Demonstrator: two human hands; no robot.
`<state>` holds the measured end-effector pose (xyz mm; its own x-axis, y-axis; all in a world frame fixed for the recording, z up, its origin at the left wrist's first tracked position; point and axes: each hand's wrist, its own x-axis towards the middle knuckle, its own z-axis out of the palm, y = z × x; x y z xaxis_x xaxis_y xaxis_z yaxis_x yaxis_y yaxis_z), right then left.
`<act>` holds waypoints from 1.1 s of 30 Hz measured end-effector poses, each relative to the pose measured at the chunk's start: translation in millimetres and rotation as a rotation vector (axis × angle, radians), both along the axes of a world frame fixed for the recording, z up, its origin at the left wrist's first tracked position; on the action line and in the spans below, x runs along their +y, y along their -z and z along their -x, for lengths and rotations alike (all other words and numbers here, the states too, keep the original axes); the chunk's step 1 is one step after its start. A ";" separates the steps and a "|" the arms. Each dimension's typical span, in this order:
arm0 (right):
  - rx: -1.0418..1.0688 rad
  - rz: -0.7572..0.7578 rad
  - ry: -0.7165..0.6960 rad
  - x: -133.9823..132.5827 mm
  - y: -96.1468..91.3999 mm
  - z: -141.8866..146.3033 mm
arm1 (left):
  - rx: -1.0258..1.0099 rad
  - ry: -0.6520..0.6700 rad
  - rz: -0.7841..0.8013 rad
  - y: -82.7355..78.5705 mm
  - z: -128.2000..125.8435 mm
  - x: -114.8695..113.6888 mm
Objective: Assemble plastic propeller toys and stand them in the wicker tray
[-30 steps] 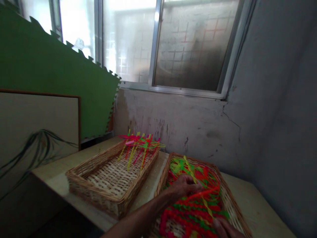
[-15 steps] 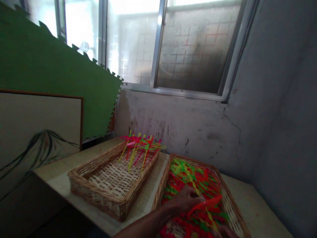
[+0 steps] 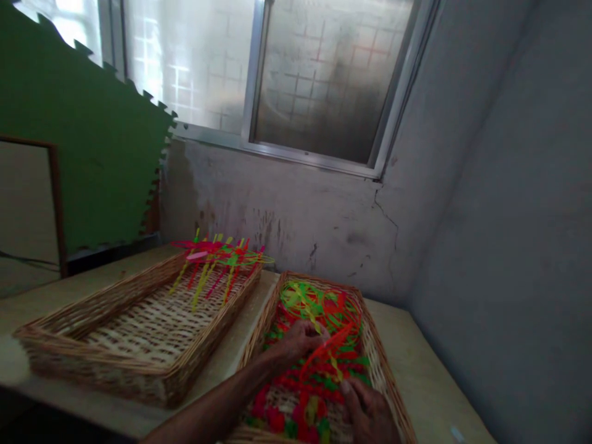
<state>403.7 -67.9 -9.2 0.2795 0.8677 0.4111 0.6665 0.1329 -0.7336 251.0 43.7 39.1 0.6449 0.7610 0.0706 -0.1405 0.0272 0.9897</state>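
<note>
A wicker tray (image 3: 380,376) on the right holds a heap of red, green and yellow plastic strips (image 3: 324,314). My left hand (image 3: 298,340) is closed inside this tray, pinching a red strip (image 3: 326,347) and a yellow strip (image 3: 329,354) that rise off the heap. My right hand (image 3: 367,410) rests closed on the heap at the near end, where the yellow strip runs down to its fingers. A second wicker tray (image 3: 139,333) on the left has several coloured pinwheel sticks (image 3: 217,259) leaning over its far rim.
Both trays stand on a pale table (image 3: 416,364) set in a corner of grey walls. A frosted window (image 3: 296,74) is above. A green foam mat (image 3: 87,160) and a framed board (image 3: 28,209) lean at the left.
The view has swung right and down, so the trays sit further left. My left hand has drawn back toward me, lifting the red strip, and my right hand shows more fully.
</note>
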 end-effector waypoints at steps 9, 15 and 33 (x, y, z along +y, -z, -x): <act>0.200 0.156 -0.138 1.6 -12.2 6.5 | 0.026 0.117 -0.027 2.1 0.3 -2.3; 0.204 0.124 -0.094 0.3 -13.5 6.0 | 0.042 0.174 0.004 -0.5 1.6 -6.9; 0.415 0.214 -0.214 7.5 0.6 -6.6 | 0.101 0.168 -0.024 -3.1 0.6 -13.4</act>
